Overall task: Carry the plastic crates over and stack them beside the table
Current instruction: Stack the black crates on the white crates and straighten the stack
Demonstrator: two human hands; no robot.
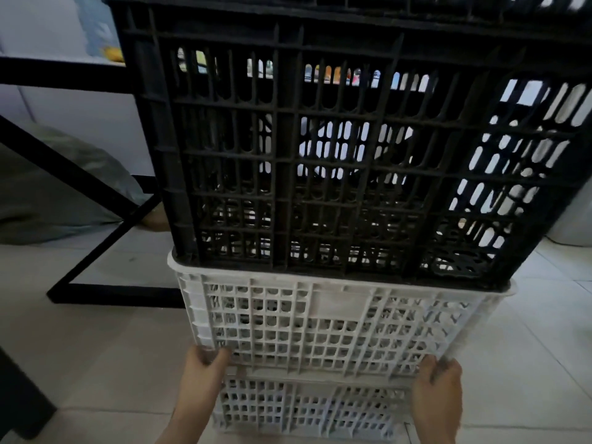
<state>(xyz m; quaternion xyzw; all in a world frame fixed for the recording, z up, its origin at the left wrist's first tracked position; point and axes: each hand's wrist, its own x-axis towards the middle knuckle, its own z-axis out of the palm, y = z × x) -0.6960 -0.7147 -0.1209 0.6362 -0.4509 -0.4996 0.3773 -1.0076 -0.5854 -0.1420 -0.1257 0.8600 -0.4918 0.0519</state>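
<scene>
Straight ahead blocked by black crate (pixel 336 149), seated in rim of white crate (pixel 320 322). Second white crate (pixel 304 408) beneath, on floor. Left hand (pixel 201 376) and right hand (pixel 439 392) pressed against lower corners of upper white crate, outer sides free. Left flank narrowed by black table frame (pixel 80 219), foot bar touching or just beside the stack. Bare tile floor (pixel 96 347) open at lower left and right of stack
</scene>
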